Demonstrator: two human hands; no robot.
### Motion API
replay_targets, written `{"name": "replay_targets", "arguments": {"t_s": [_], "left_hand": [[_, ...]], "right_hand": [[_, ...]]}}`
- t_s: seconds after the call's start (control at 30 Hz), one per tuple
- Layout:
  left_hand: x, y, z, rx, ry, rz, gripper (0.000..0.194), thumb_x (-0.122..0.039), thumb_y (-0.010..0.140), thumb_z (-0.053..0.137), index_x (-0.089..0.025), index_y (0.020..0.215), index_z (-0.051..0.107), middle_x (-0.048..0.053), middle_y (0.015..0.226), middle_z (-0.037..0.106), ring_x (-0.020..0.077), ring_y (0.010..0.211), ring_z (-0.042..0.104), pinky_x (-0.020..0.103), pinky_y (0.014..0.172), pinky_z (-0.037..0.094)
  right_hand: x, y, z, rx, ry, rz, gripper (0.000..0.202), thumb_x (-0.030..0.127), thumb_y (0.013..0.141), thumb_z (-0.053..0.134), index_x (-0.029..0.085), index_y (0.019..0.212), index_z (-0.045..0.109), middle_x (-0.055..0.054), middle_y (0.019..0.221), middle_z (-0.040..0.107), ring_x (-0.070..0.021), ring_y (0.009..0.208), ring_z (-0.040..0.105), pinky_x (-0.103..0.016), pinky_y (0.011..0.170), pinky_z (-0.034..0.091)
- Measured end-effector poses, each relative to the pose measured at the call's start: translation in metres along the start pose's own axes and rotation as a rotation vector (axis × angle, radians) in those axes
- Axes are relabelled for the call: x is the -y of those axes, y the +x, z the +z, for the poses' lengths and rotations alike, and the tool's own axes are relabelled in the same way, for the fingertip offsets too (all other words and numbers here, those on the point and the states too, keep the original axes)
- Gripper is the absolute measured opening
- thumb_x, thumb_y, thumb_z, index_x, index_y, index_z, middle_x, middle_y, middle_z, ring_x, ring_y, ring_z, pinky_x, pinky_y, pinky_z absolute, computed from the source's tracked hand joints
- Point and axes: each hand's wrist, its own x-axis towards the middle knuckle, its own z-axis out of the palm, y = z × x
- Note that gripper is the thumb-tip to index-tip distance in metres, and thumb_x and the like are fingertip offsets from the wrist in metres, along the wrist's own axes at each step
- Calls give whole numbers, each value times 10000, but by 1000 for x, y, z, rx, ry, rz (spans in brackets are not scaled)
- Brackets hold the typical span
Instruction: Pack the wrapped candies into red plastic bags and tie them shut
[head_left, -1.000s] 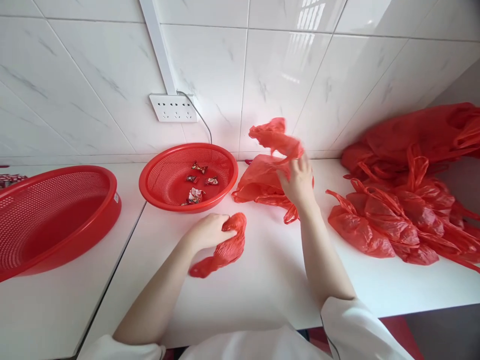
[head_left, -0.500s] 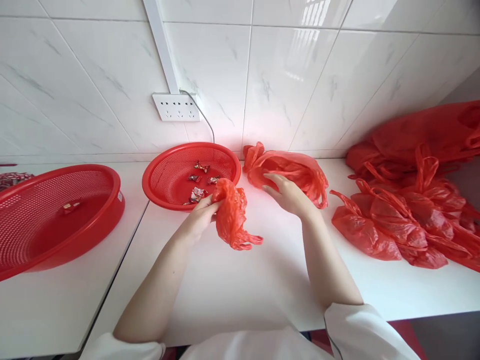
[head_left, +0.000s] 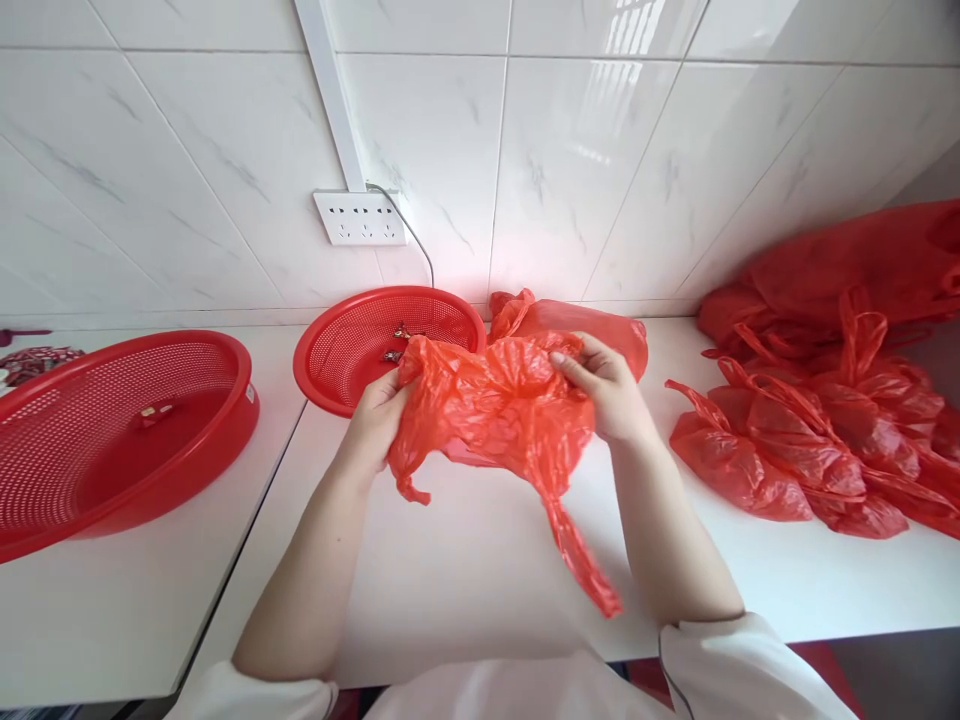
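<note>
A crumpled red plastic bag [head_left: 495, 400] is stretched between my two hands above the white table. My left hand [head_left: 377, 420] pinches its left side, and my right hand [head_left: 606, 385] grips its upper right corner with the thumb on top. One long handle of the bag dangles toward me on the right, a shorter one on the left. Just behind the bag stands a round red basket [head_left: 330, 345], partly covered by it; a few small wrapped sweets [head_left: 393, 355] show inside. Another red plastic bag [head_left: 600, 325] lies behind my right hand.
At left, a larger red basket [head_left: 244, 400] holds a few small pale pieces [head_left: 154, 413]. Several filled red bags [head_left: 795, 440] are heaped at right, with more red plastic [head_left: 847, 265] behind them. A tiled wall with a socket strip [head_left: 360, 218] bounds the back.
My right hand has come from the bag at the back to the crumpled bag and taken hold of it. The bag, bunched in my left hand before, is now spread wide.
</note>
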Motion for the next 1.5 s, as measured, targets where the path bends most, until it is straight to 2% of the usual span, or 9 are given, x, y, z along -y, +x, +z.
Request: {"name": "replay_targets", "arguments": {"t_s": [0.2, 0.37, 0.53, 0.7, 0.87, 1.07, 1.17, 1.4, 1.5], "left_hand": [[-19, -10, -24, 62, 466, -83, 400, -523, 825, 582, -238, 1099, 644, 36, 885, 699, 180, 715, 636, 276, 605, 466], [-34, -31, -14, -163, 884, 241, 409, -525, 879, 496, -261, 1178, 585, 55, 1194, 621, 247, 1075, 586, 375, 876, 479], [-31, -49, 22, 158, 1026, 574, 536, -348, 792, 663, -279, 1303, 520, 47, 1400, 490, 259, 1264, 471, 391, 1031, 402], [-15, -37, 32, 75, 719, 272, 144, -175, 834, 498, -189, 837, 641, -6, 763, 645, 139, 686, 599, 240, 604, 452], [-34, -40, 28, 99, 489, -91, 201, -380, 830, 562, -187, 799, 605, 5, 723, 629, 163, 646, 601, 262, 564, 445], [-38, -39, 27, 225, 426, -163, 319, -513, 820, 572, -199, 869, 606, 21, 785, 632, 177, 683, 609, 281, 604, 454], [-24, -29, 22, 179, 521, -93, 389, -556, 855, 490, -192, 722, 516, -18, 659, 535, 137, 576, 519, 262, 551, 395], [-16, -27, 31, 305, 674, -2, 297, -426, 867, 460, -193, 690, 513, -20, 635, 545, 143, 577, 513, 253, 510, 343], [-16, -30, 35, 389, 740, 54, 188, -320, 827, 492, -195, 691, 526, -20, 652, 576, 151, 625, 542, 243, 509, 341]], "right_hand": [[5, 3, -28, -189, 54, -1, 234, 434, 835, 621, 248, 965, 567, -26, 879, 683, -194, 779, 681, -314, 648, 549], [-2, 4, -27, -154, 139, 62, 243, 454, 850, 596, 236, 959, 600, -15, 847, 662, -153, 701, 647, -267, 605, 520], [-6, 3, -4, -5, 323, 194, 282, 433, 836, 631, 226, 1028, 629, -16, 869, 656, -145, 746, 639, -250, 647, 512], [-16, 7, 1, 109, 143, 230, 451, 595, 902, 435, 242, 1129, 601, -58, 1046, 673, -153, 768, 646, -262, 645, 506], [-42, 21, -31, 253, -519, 433, 451, 542, 871, 524, 240, 1194, 610, -85, 1280, 609, -229, 1092, 618, -344, 932, 476], [-62, 29, -34, -96, -984, 355, 593, 377, 891, 502, 201, 1441, 365, -139, 1579, 195, -366, 1404, 273, -541, 1074, 304], [-33, 14, -18, -159, -1052, 63, 366, 327, 928, 457, 209, 1263, 544, -136, 1351, 547, -309, 1161, 561, -460, 939, 441], [28, -43, 31, 696, -393, -429, 165, 269, 946, 508, 175, 873, 622, -48, 867, 690, -125, 773, 630, -238, 716, 494], [15, -45, 50, 667, -508, -517, 170, 241, 970, 449, 162, 902, 583, -79, 915, 652, -156, 843, 588, -296, 790, 479]]}}
